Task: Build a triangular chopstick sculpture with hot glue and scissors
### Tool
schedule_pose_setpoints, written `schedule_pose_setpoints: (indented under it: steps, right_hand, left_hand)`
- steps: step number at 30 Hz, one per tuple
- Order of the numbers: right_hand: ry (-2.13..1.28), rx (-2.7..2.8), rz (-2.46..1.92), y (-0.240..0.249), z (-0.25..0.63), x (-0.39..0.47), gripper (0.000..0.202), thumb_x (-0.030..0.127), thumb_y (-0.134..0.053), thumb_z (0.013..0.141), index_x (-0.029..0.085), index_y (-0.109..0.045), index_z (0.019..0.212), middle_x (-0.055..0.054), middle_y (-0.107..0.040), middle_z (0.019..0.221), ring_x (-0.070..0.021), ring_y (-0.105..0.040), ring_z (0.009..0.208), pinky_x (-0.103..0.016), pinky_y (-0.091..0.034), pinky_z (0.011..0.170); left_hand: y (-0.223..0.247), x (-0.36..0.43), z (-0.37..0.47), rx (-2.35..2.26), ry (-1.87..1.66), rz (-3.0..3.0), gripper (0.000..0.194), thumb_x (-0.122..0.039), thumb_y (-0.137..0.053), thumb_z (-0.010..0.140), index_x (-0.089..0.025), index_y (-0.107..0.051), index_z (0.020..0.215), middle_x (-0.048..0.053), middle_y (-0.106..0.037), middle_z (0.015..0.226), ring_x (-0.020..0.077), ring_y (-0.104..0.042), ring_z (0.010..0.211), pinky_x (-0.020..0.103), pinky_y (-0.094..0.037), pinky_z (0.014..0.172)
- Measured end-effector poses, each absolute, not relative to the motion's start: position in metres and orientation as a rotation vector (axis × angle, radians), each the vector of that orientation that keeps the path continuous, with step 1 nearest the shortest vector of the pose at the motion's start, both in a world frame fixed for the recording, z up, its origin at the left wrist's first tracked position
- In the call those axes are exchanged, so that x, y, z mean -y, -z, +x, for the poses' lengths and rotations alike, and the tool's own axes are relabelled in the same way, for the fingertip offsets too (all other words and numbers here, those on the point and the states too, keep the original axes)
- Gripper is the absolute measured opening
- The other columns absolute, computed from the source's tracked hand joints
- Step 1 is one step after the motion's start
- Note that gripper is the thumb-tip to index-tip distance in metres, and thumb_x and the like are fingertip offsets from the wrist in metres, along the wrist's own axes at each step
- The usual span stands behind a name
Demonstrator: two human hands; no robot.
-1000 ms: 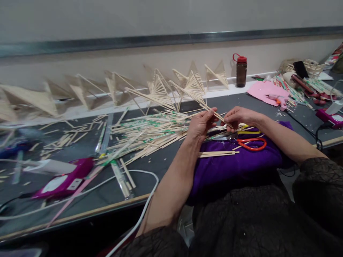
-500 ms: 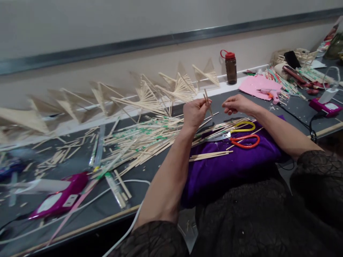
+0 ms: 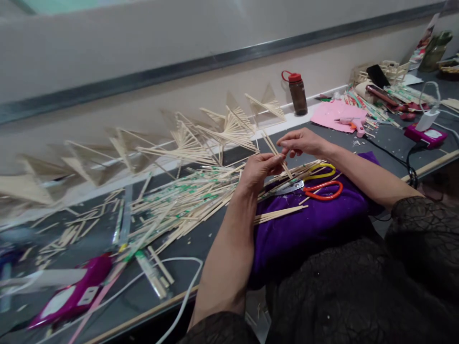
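Observation:
My left hand (image 3: 260,168) is closed around a few thin wooden chopsticks (image 3: 269,142), which slant up and away past its fingertips. Coming in from the right, my right hand (image 3: 300,142) has its fingers pinched together against the left fingertips, beside the sticks; whether it grips anything is hidden. Below both hands lies a pair of scissors (image 3: 324,189) with one yellow and one red handle, on a purple cloth (image 3: 311,229). More loose chopsticks (image 3: 279,214) rest on that cloth. Left of my hands spreads a big pile of chopsticks (image 3: 201,196), some in green-printed wrappers.
Fan-shaped stick structures (image 3: 229,131) stand along the wall, near a red-capped bottle (image 3: 297,95). A pink glue gun (image 3: 353,124) lies on a pink sheet (image 3: 322,114). Magenta power strips (image 3: 77,289) sit at left and right, and a white cable (image 3: 186,260) crosses the table edge.
My right hand has moved left to meet my left hand, closing the gap between them. The held chopsticks have tilted over to the left. The view has shifted slightly.

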State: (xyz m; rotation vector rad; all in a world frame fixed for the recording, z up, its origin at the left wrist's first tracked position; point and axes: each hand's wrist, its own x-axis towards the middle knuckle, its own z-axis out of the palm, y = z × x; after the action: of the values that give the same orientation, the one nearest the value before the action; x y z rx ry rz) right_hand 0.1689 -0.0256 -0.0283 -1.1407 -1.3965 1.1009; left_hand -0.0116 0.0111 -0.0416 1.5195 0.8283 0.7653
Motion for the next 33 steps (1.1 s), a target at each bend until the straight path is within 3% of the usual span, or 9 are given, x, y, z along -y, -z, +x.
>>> schedule_pose_setpoints:
  steps: [15,22,33]
  right_hand:
    - [-1.204,1.400,-1.077,0.032,0.165,0.027,0.011,0.022,-0.071,0.081,0.011,-0.071,0.082,0.002,-0.061,0.059,-0.0043,-0.049,0.052,-0.018,-0.035,0.049]
    - [-1.167,1.460,-1.034,0.031,0.166,0.027,0.012,0.024,-0.067,0.086,0.012,-0.070,0.087,0.002,-0.061,0.059,-0.0055,-0.050,0.054,-0.018,-0.038,0.053]
    - [-1.154,1.359,-1.061,0.028,0.166,0.029,0.014,0.023,-0.073,0.080,0.010,-0.067,0.079,0.003,-0.059,0.052,-0.0051,-0.053,0.048,-0.016,-0.034,0.044]
  left_hand:
    - [0.041,0.003,-0.010,-0.826,-0.518,1.662,0.029,-0.041,-0.080,0.058,-0.014,-0.071,0.059,0.001,-0.056,0.049,0.0090,-0.047,0.046,0.024,-0.038,0.050]
    - [0.037,0.006,-0.011,-0.825,-0.613,1.635,0.035,-0.050,-0.077,0.060,-0.016,-0.075,0.067,0.008,-0.071,0.068,0.0155,-0.060,0.059,0.025,-0.046,0.054]
    - [0.032,0.008,-0.015,-0.847,-0.615,1.648,0.034,-0.049,-0.077,0.064,-0.015,-0.074,0.069,0.008,-0.070,0.068,0.0135,-0.059,0.056,0.025,-0.045,0.054]
